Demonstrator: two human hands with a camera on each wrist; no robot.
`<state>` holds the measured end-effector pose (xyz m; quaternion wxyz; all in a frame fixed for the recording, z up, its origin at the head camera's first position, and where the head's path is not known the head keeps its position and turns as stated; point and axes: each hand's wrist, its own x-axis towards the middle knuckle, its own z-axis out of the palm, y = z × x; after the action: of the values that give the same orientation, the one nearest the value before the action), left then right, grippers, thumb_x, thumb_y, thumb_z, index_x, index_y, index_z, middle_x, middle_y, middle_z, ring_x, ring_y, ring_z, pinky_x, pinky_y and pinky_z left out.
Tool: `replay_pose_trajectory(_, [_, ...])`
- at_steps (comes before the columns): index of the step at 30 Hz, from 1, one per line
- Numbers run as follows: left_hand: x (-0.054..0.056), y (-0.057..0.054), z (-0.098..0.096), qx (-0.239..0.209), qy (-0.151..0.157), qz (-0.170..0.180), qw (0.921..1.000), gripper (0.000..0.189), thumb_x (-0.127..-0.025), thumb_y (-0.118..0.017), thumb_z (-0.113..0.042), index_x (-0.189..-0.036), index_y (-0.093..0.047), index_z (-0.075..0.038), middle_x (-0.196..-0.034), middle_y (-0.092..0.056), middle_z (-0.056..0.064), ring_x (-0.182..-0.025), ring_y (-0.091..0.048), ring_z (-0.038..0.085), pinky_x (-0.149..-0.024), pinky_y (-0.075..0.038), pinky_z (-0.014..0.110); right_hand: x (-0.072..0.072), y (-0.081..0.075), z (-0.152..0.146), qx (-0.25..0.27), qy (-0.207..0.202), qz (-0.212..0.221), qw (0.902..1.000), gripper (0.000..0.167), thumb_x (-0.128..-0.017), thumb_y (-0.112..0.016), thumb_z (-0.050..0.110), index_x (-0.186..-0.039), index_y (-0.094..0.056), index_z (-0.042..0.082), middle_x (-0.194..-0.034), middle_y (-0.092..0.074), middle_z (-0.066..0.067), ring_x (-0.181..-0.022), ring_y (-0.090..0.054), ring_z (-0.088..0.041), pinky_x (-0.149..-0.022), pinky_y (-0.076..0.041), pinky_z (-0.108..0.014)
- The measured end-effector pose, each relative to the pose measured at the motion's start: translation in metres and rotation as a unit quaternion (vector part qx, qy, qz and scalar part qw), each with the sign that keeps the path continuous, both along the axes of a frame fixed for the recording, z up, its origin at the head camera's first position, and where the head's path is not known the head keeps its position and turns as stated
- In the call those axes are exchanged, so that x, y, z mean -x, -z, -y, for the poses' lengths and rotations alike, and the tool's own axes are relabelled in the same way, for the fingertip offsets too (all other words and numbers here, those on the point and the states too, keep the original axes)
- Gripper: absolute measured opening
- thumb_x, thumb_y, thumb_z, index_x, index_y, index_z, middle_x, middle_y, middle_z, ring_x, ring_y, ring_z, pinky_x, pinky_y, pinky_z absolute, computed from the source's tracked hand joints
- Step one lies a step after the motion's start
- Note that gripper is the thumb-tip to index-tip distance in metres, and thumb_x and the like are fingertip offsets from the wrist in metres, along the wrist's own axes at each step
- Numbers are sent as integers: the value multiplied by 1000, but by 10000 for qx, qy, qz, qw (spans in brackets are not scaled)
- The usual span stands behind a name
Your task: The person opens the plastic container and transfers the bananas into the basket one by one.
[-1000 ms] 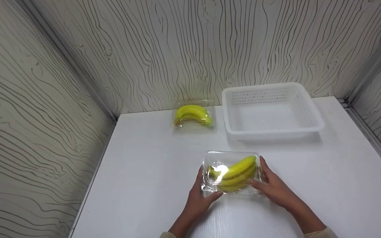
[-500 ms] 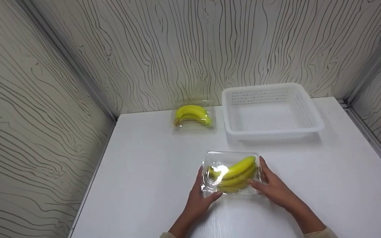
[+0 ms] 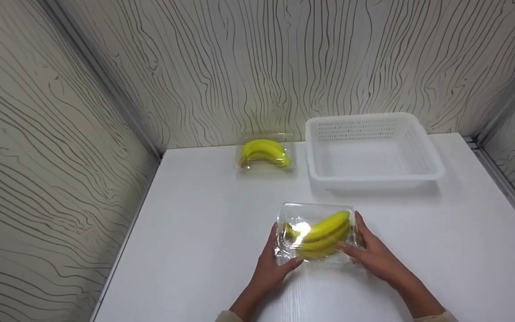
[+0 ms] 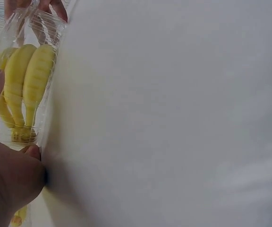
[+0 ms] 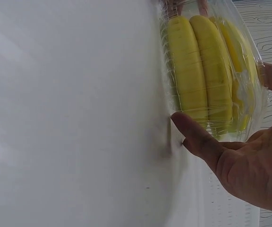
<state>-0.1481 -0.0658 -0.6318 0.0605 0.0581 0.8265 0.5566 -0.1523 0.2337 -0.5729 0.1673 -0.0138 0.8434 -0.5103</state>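
Observation:
A clear plastic clamshell box [image 3: 318, 208] with a bunch of yellow bananas [image 3: 324, 235] inside lies between both hands, low over the near part of the white table. My left hand [image 3: 270, 264] grips its left end, the thumb along the near edge. At the opposite end my right hand [image 3: 373, 257] holds on, its thumb over the near right corner and its fingers along the side. In the left wrist view, the bananas [image 4: 22, 80] show through the ribbed plastic wall. From the right wrist, the right thumb [image 5: 195, 135] presses the lower edge of the box.
A white perforated basket [image 3: 376, 178] stands at the back right, with nothing in it. To its left, against the patterned back wall [image 3: 266, 67], sits a second clear box [image 3: 266, 135] of bananas. Patterned panels also rise at both sides of the white table [image 3: 195, 232].
The head view has shifted slightly, so the scene sits a little further right. Both hands keep the same hold on the box of bananas.

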Motion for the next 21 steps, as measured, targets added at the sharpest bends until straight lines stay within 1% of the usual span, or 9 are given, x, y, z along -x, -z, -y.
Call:
replay_pose_trajectory(4, [-1, -1, 0, 22, 26, 64, 10000, 113, -88, -85, -49, -173, -14, -27, -176, -33, 16, -160, -37, 44, -126, -35, 68, -1, 1, 0, 16, -14, 82, 10000, 110, -103, -64, 52, -171, 16, 21, -179, 8, -23, -164, -12, -51, -129, -17, -71])
replay_pose_trajectory(8, [-1, -2, 0, 78, 78, 146, 9998, 113, -88, -83, -54, -173, -13, -29, -177, -30, 13, -162, -34, 43, -127, -33, 69, -2, 1, 0, 43, -30, 112, 9999, 109, -104, -64, 52, -171, 17, 22, -179, 9, -23, -163, -14, -52, -128, -18, -72])
replay_pose_trajectory(14, [0, -2, 0, 96, 127, -26, 9999, 113, -89, -83, -49, -174, -13, -24, -177, -30, 15, -160, -36, 44, -126, -34, 68, -2, -1, 0, 50, -34, 79, 10000, 108, -105, -63, 51, -171, 17, 21, -179, 9, -24, -163, -15, -53, -128, -16, -72])
replay_pose_trajectory(21, [0, -1, 2, 42, 107, -94, 9999, 112, -90, -84, -46, -174, -13, -23, -175, -33, 17, -159, -39, 44, -125, -37, 67, -1, -2, 1, 20, -52, 52, 10000, 107, -105, -62, 51, -171, 16, 19, -179, 10, -24, -164, -12, -52, -130, -13, -70])
